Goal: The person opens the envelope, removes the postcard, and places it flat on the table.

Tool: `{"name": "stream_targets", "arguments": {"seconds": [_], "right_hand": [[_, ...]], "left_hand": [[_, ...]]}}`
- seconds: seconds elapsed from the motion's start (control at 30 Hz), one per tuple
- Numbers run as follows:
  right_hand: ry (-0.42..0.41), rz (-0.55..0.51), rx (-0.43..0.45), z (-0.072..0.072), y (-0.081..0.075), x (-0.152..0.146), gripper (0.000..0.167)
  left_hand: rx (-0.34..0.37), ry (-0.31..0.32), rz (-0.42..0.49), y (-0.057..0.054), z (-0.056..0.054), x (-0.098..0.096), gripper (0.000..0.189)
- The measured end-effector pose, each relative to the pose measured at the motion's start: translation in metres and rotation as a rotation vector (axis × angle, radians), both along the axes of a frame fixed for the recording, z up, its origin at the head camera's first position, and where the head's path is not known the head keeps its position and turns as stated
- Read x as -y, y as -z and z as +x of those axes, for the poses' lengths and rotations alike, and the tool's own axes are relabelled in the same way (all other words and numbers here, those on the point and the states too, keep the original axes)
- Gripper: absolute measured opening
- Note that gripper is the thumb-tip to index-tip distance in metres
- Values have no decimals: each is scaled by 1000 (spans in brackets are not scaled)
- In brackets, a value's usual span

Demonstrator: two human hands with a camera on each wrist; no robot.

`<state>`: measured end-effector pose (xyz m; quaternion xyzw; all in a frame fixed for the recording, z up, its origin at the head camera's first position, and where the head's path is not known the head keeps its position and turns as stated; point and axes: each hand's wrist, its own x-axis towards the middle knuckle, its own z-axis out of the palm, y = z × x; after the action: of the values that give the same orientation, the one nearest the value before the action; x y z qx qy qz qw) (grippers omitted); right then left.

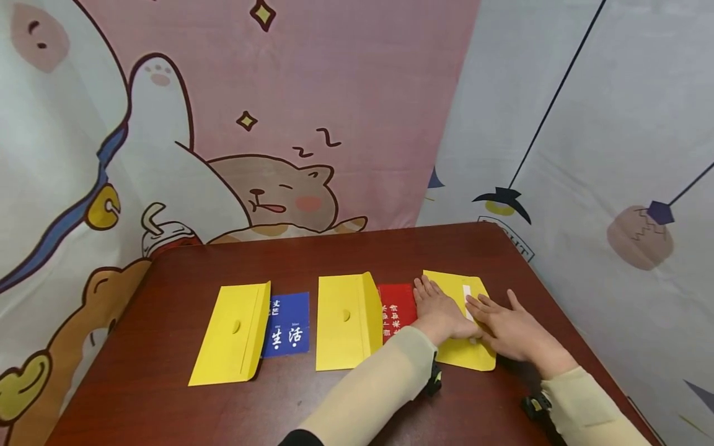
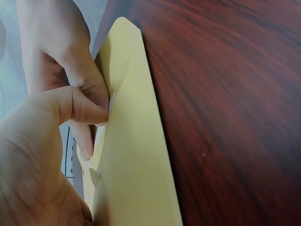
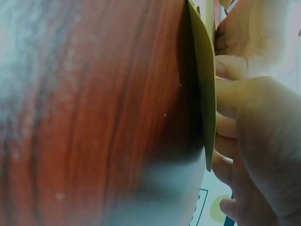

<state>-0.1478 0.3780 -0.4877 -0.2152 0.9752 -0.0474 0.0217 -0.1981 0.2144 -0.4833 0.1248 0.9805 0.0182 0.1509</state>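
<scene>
A yellow envelope (image 1: 463, 353) lies flat at the right of the table, its flap side with a white strip (image 1: 467, 297) facing up. My left hand (image 1: 437, 313) rests on its left part, fingers stretched forward. From the right, my right hand (image 1: 510, 328) touches the envelope by the strip, fingers mostly extended and the outermost one raised. Both thumbs come close together near the flap. In the left wrist view, the left thumb (image 2: 87, 108) presses on the yellow paper beside the other hand. The right wrist view shows the fingers (image 3: 225, 125) along the envelope's edge.
Left of my hands, a red card (image 1: 397, 303) peeks from beside a second yellow envelope (image 1: 340, 328). Farther left lie a blue card (image 1: 292, 328) with white characters and a third yellow envelope (image 1: 229, 334). Printed cloth stands behind the dark red wooden table (image 1: 268, 409).
</scene>
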Motion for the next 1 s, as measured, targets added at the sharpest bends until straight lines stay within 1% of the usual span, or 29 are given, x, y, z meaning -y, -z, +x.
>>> {"name": "stream_targets", "arguments": {"seconds": [0.17,0.27,0.37,0.47,0.53,0.63,0.73,0.9,1.0], "right_hand": [[4,-5,-2,-2,0,-3,62],[21,-51,44,-4,1,-6,67],[34,-121,101,-7,2,-9,78],[44,-180,147,-10,3,-11,86],[48,-197,166,-11,2,-12,89],[55,-200,186,-13,1,-14,89],[55,-196,196,-14,0,-14,90],[29,-190,196,-14,-3,-12,82],[33,-190,210,-12,-4,-8,79]], "left_hand": [[5,-3,-16,-2,2,0,133],[8,-13,-30,-3,2,0,136],[11,-23,-33,-3,1,0,137],[19,-33,-12,-5,0,2,137],[28,-41,10,-7,0,4,136],[39,-49,30,-8,0,6,137],[36,-45,28,-8,1,5,137],[25,-31,21,-5,0,4,138],[22,-25,24,-3,0,3,137]]}}
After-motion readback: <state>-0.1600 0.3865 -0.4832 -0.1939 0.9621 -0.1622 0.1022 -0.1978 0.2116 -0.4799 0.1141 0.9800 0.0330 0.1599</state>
